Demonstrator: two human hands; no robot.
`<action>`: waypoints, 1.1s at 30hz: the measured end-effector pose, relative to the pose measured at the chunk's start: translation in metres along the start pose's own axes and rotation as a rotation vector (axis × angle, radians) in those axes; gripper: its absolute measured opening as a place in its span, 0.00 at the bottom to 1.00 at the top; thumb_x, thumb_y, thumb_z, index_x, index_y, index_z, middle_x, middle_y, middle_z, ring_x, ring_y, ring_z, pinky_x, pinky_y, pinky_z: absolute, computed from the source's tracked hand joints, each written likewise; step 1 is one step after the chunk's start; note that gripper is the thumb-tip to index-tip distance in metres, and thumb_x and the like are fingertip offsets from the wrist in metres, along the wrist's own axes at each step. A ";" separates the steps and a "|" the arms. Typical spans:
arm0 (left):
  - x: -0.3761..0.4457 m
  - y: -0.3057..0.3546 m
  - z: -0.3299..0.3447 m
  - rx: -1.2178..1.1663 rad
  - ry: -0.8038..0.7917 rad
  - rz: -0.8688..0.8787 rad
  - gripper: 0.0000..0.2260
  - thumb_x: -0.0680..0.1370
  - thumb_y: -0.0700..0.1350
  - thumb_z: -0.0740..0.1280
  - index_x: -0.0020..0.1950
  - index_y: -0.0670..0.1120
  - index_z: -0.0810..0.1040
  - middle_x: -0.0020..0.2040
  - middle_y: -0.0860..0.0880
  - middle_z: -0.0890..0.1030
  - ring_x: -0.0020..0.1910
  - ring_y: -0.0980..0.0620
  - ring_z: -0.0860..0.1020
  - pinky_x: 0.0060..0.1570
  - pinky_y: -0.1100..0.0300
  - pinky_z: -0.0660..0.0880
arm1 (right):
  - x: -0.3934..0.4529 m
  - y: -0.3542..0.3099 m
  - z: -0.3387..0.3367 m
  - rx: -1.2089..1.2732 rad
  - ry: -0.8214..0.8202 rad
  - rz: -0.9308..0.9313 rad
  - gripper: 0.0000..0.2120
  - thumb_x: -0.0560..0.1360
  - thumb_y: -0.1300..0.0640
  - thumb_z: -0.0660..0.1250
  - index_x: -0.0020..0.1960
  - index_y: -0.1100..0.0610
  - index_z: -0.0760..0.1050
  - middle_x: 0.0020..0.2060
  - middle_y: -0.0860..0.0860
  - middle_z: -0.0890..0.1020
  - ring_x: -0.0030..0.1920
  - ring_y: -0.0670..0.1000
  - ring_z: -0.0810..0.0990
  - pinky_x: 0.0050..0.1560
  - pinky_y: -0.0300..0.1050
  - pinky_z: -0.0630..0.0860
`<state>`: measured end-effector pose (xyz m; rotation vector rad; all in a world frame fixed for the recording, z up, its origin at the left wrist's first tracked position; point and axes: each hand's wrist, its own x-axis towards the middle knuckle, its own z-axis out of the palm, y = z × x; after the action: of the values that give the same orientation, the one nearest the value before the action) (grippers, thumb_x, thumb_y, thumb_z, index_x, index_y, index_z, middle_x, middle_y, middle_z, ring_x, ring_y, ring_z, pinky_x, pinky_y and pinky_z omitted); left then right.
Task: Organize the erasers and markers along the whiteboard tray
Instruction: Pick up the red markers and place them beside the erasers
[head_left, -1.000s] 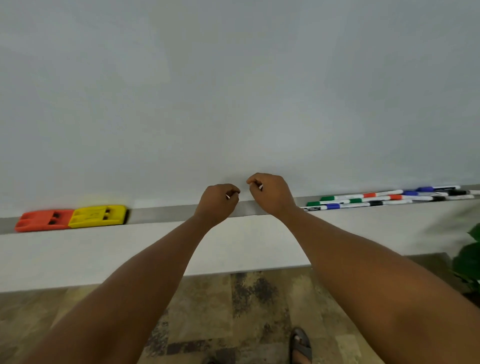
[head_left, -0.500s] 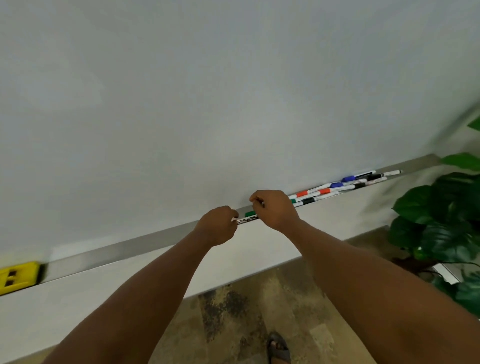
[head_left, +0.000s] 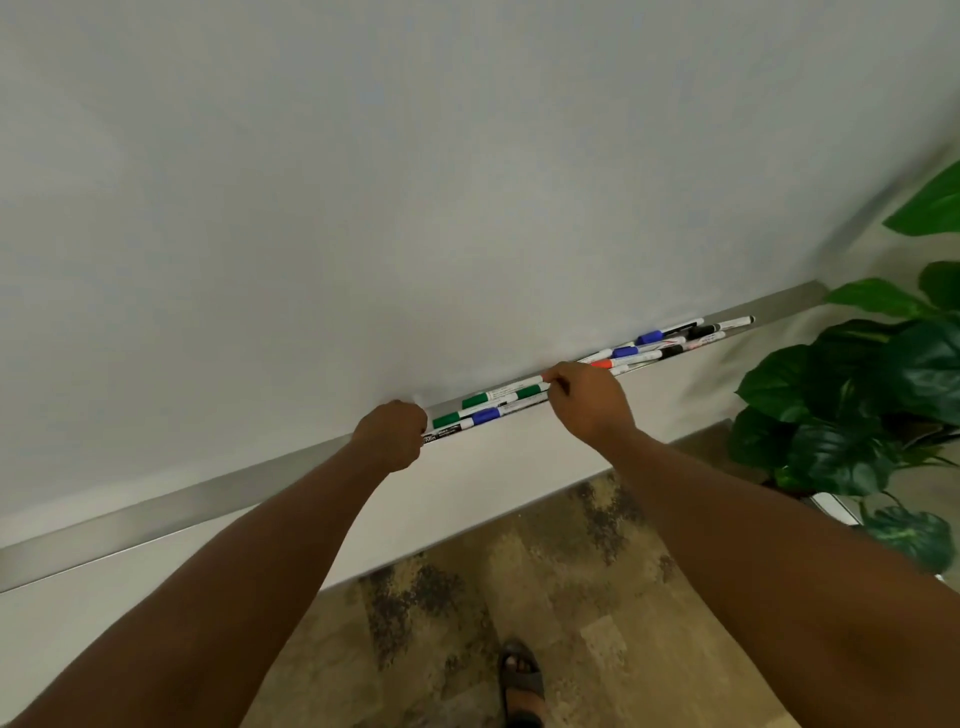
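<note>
Markers (head_left: 524, 397) on tray (head_left: 156, 512), both hands touching

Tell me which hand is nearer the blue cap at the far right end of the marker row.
Right. The right hand sits mid-row, just left of that blue cap; the left hand is at the row's left end, farther away.

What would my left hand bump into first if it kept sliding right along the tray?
Probably the black-capped marker: your left hand already sits at its near end, with the green-capped marker just behind. Contact is unclear from this angle.
</note>
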<state>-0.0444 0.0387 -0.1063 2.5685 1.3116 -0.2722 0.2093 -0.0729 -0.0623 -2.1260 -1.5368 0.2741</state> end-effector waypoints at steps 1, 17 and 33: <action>0.001 0.000 0.000 0.002 0.002 0.004 0.09 0.76 0.45 0.65 0.54 0.48 0.81 0.53 0.47 0.81 0.53 0.45 0.78 0.51 0.52 0.76 | 0.003 0.005 -0.003 -0.015 0.005 0.013 0.10 0.77 0.58 0.61 0.52 0.56 0.81 0.42 0.54 0.83 0.40 0.53 0.79 0.41 0.46 0.77; -0.007 0.003 -0.011 -0.035 0.115 0.030 0.09 0.77 0.52 0.63 0.54 0.49 0.76 0.49 0.49 0.77 0.48 0.49 0.75 0.43 0.53 0.76 | 0.024 0.064 -0.011 -0.008 0.044 0.134 0.10 0.77 0.58 0.62 0.55 0.56 0.79 0.43 0.54 0.84 0.42 0.55 0.80 0.44 0.46 0.77; 0.084 0.155 -0.038 -0.038 0.189 0.291 0.11 0.78 0.44 0.61 0.59 0.45 0.75 0.52 0.45 0.76 0.50 0.44 0.76 0.46 0.50 0.74 | 0.044 0.139 -0.029 -0.239 0.051 0.203 0.14 0.77 0.59 0.62 0.60 0.53 0.78 0.52 0.54 0.82 0.50 0.55 0.79 0.50 0.48 0.79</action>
<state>0.1327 0.0264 -0.0730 2.7608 0.9661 0.0502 0.3522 -0.0727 -0.1018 -2.4600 -1.3845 0.1076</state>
